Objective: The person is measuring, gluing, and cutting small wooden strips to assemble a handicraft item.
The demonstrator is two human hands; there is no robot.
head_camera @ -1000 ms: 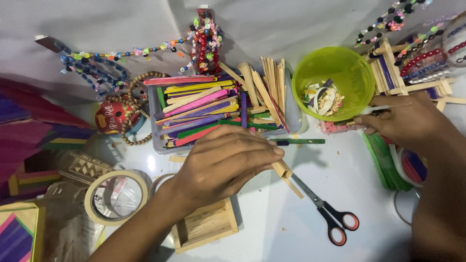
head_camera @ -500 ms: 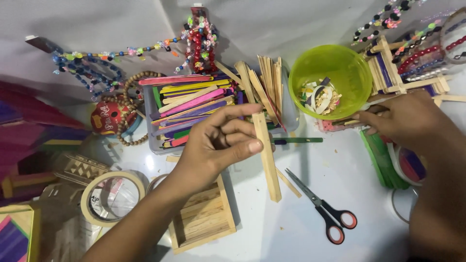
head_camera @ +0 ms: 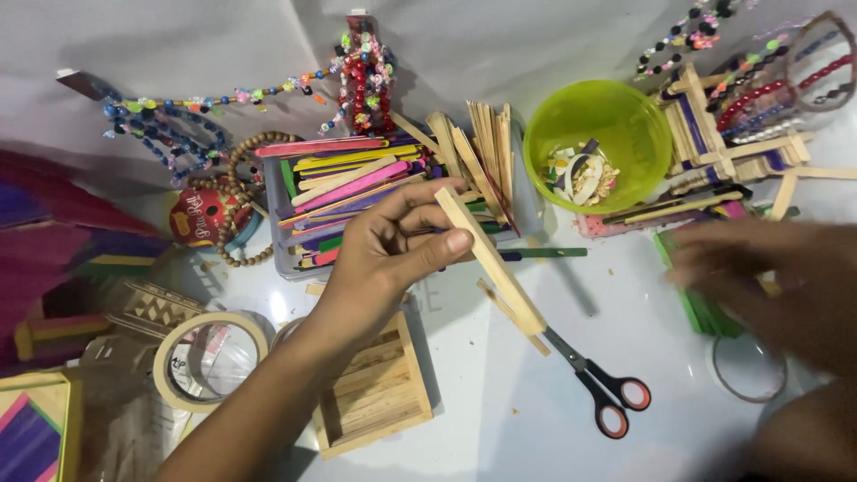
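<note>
Left hand (head_camera: pixel 393 245) pinches plain wooden stick (head_camera: pixel 491 261), long axis slanting down toward scissors (head_camera: pixel 594 379); right hand (head_camera: pixel 768 277) blurred, grip unclear.

Lime-green round plastic bowl (head_camera: pixel 596 147) with paper scraps, upper centre of white counter (head_camera: pixel 500 419). Black-handled scissors with red-lined loops (head_camera: pixel 600 388) lying lower centre. Roll of beige masking tape (head_camera: pixel 209 359) lower left, just beside small square wooden stick tray (head_camera: pixel 375 388). Brown wooden bead string (head_camera: pixel 239 201) left, beside red round tin (head_camera: pixel 201 216).
</note>
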